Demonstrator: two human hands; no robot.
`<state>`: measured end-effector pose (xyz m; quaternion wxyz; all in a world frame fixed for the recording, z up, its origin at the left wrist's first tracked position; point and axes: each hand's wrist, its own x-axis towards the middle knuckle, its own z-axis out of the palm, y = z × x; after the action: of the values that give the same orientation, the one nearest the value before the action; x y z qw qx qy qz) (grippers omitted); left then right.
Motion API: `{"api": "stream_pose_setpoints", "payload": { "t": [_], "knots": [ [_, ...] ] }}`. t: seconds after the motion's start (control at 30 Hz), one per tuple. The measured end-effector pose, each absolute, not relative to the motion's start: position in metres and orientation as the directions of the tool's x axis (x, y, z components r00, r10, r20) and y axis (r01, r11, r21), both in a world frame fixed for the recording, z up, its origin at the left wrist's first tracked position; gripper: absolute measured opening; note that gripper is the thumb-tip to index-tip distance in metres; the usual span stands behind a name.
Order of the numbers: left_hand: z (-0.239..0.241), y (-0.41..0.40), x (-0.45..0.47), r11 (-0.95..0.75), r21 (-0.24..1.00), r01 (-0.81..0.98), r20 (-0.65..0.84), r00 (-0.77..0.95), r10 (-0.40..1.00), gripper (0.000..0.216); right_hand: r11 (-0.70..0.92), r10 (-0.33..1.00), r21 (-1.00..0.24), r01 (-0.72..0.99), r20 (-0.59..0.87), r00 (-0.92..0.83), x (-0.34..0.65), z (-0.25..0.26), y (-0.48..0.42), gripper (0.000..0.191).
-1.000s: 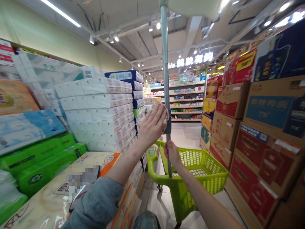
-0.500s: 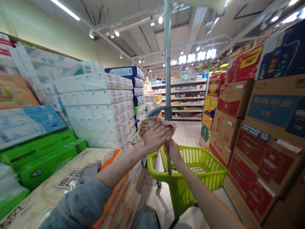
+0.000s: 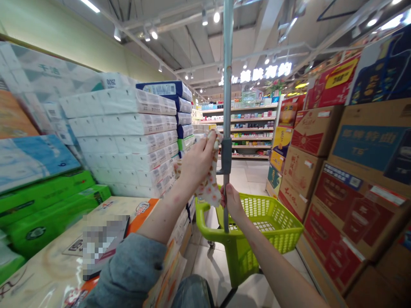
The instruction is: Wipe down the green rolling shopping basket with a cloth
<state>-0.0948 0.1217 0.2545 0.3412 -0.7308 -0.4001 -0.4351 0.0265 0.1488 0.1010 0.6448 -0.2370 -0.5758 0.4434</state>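
My left hand [image 3: 196, 160] is closed on a floral cloth [image 3: 208, 191], which hangs below and beside the fingers. It is just left of a grey plastic fitting [image 3: 226, 155] on an upright metal pole [image 3: 227, 77]. The cloth wraps around what is likely the fitting's side handle, mostly hidden from view. Lower down, my right hand [image 3: 233, 203] grips the pole, thumb uppermost. The pole rises from the rim of a lime-green shopping basket cart [image 3: 276, 229] with perforated sides.
Stacked white tissue packs [image 3: 112, 141] stand on the left, with green packs [image 3: 54, 209] nearer. A dark flat object [image 3: 111, 248], partly pixelated, lies on a cream pack [image 3: 41, 261]. Cardboard cartons [image 3: 366, 141] line the right side. Shelves [image 3: 252, 128] stand beyond the tiled floor [image 3: 252, 171].
My left hand has gone from lying across the cloth at the fitting to wrapping around it farther left and higher. The cloth now hangs down. My right hand stays on the pole.
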Motion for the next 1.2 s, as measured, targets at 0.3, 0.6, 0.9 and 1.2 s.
{"api": "stream_pose_setpoints", "payload": {
  "t": [0.3, 0.6, 0.9, 1.2],
  "knots": [
    [0.248, 0.131, -0.103, -0.751, 0.260, 0.607, 0.936, 0.034, 0.351, 0.038, 0.543, 0.837, -0.821, -0.180, 0.546, 0.032, 0.028, 0.105, 0.147, 0.055],
    [0.220, 0.133, -0.096, -0.799, 0.457, 0.390, 0.889, -0.218, 0.402, 0.045, 0.522, 0.847, -0.821, -0.232, 0.531, 0.028, 0.032, 0.096, 0.156, 0.053],
    [0.186, 0.119, -0.097, -0.775, 0.482, 0.409, 0.873, -0.147, 0.466, 0.032, 0.556, 0.826, -0.806, -0.205, 0.563, 0.027, 0.040, 0.101, 0.151, 0.051],
    [0.081, 0.128, -0.093, -0.694, 0.507, 0.511, 0.654, 0.297, 0.696, 0.025, 0.604, 0.797, -0.792, -0.088, 0.603, 0.033, 0.047, 0.100, 0.150, 0.045]
  ]
}}
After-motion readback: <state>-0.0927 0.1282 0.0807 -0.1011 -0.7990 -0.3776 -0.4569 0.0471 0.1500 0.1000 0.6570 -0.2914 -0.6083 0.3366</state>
